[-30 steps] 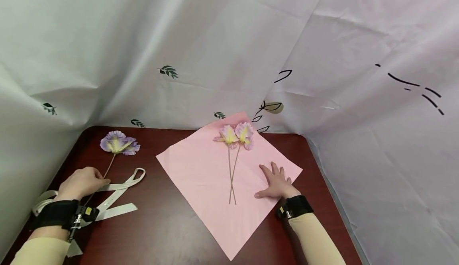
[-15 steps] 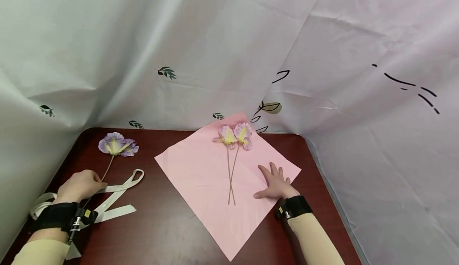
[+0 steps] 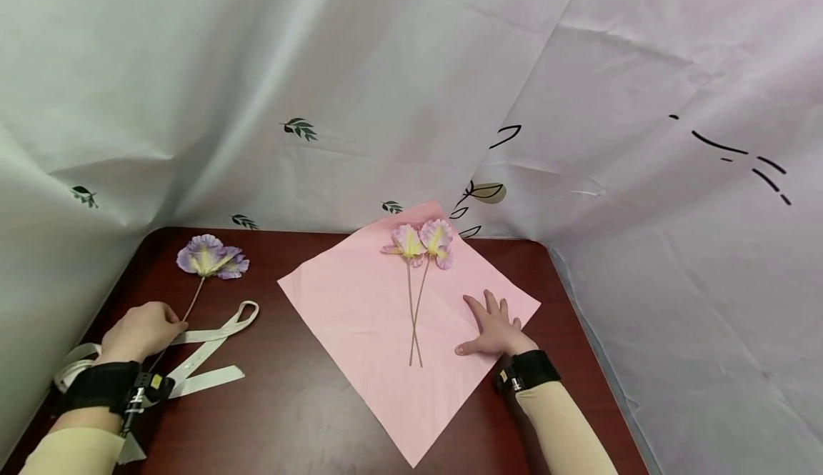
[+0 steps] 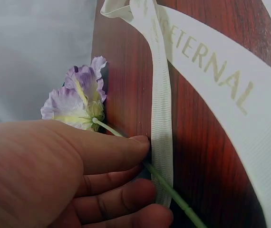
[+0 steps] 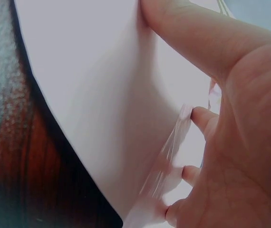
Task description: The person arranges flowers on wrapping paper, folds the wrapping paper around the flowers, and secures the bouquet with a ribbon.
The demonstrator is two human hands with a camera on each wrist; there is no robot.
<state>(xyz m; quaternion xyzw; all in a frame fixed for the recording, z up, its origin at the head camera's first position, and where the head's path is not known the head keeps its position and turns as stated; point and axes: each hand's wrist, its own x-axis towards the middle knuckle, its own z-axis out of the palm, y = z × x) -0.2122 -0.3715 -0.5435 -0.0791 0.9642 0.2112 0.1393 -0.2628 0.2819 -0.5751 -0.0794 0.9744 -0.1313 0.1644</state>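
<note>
At the table's left, my left hand pinches the stem of a purple and yellow artificial flower between thumb and fingers. The left wrist view shows the green stem running out below the thumb, across a white ribbon. My right hand rests with spread fingers on the right part of a sheet of pink wrapping paper. Two more flowers, one with pink-purple petals and another beside it, lie on the paper with their stems crossed.
The white ribbon bears gold lettering and lies in loose loops around my left hand and wrist. A dark red wooden table carries everything. White printed cloth hangs behind it and along both sides; the paper's top corner reaches the cloth.
</note>
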